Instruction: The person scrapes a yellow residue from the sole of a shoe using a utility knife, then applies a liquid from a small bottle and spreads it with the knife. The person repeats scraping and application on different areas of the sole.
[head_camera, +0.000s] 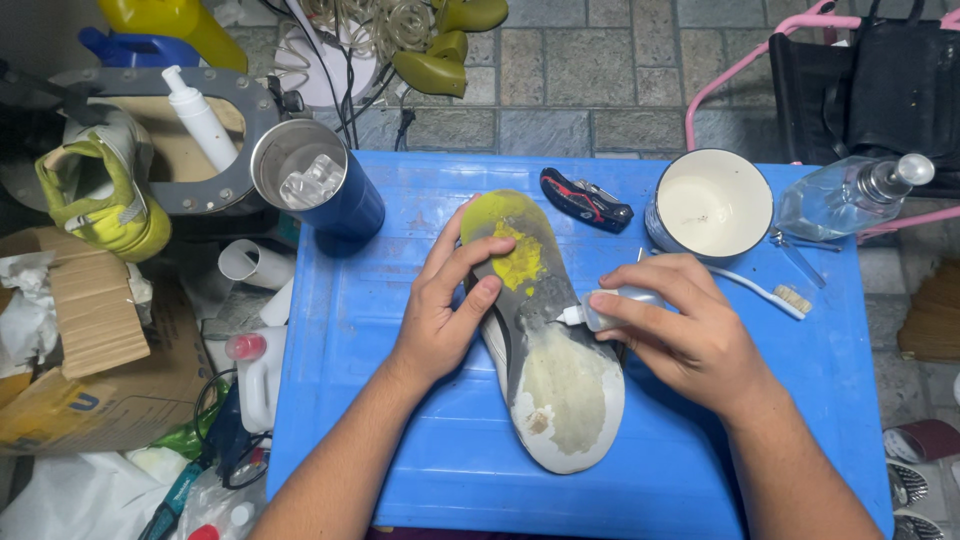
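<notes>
Shoe sole (545, 350) is lying upturned at the middle of the blue desk (420, 470), toe toward the far edge, and we are working glue onto it. Our left hand (445, 305) is pressing down on the toe half, fingers spread flat over the yellow worn patch to steady it. Our right hand (690, 330) is pinching a small white glue tube (610, 310), its nozzle touching the sole's edge at the waist, between the yellow toe area and the pale heel area.

Judging by the surface, the gluing is looking only just begun: we are seeing no clear wet bead along the sole, though the heel part is looking pale and scuffed, and we cannot tell whether that is old adhesive or a fresh coat.

Toward the far right corner a white cup (712, 205) is standing, with a toothbrush (765, 292) just beside it and a clear bottle (850, 195) near the edge. A folding knife (585, 200) is resting by the far edge, and a blue tumbler (320, 185) is sitting at the far left corner.
</notes>
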